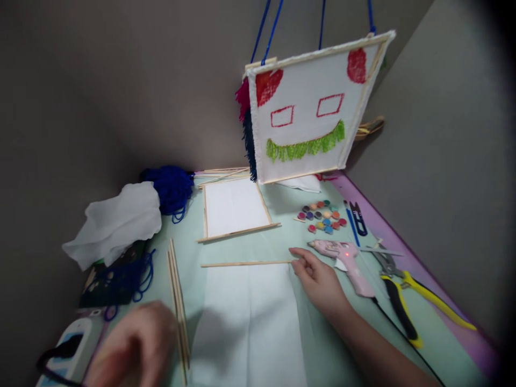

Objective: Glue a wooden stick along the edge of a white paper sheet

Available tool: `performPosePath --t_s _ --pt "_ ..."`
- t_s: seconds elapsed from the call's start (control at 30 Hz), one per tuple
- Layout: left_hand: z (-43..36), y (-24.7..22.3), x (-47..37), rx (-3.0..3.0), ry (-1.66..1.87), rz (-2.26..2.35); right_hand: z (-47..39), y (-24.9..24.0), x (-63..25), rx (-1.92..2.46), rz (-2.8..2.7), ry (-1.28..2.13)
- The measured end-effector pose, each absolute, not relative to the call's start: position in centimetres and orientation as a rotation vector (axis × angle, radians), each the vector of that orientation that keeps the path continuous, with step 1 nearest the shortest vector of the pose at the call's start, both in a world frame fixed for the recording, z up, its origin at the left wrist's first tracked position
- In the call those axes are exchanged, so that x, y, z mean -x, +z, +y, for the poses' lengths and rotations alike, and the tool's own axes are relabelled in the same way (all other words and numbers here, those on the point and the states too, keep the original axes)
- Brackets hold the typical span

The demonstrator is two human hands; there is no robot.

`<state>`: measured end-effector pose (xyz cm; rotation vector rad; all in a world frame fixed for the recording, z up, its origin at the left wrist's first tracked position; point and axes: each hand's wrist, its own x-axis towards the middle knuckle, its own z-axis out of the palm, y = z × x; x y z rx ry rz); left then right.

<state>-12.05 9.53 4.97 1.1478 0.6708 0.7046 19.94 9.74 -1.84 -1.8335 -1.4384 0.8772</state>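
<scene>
A thin wooden stick (245, 264) lies across the top edge of a white cloth (268, 322) on the table. My right hand (320, 279) is at the stick's right end, its thumb and fingertips closed around that end. My left hand (141, 338) is smeared by motion at the lower left; its fingers cannot be made out. Beside it, several loose wooden sticks (178, 306) lie lengthwise, left of the cloth. Beyond the stick rests a white cloth panel (236, 207) edged with wooden sticks.
Above the table hangs a decorated white lantern (302, 113) on blue cords. On the right lie a pink glue gun (342, 255) with a lit red light, pliers (403, 290), thread snips (358, 219) and paint pots (322, 215). Blue yarn (171, 188) and crumpled white fabric (121, 220) are left.
</scene>
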Motion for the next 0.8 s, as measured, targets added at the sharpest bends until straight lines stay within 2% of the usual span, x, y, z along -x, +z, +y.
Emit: performPosePath --t_s 0.07,0.2,0.3,0.43,0.6,0.8 --pt "10.1 5.1 11.2 -1.41 0.716 0.847 9.3 -1.7 -19.8 1.833 -1.51 0.808" --pt "10.7 3.4 8.4 -2.071 0.45 1.039 7.7 -0.4 -19.3 1.529 -1.965 0.731" --pt "10.9 2.2 7.4 -2.244 0.297 1.003 6.5 1.2 -18.9 1.187 -2.319 0.822" --pt "10.9 1.4 7.3 -2.358 0.2 1.006 6.0 2.9 -18.4 0.948 -2.484 0.954" --pt "10.8 0.3 6.9 -2.423 0.177 1.166 6.1 3.4 -18.5 0.905 -2.501 0.968" --pt "10.2 0.0 5.7 -2.434 0.234 1.221 6.2 2.4 -18.6 1.083 -2.473 0.942"
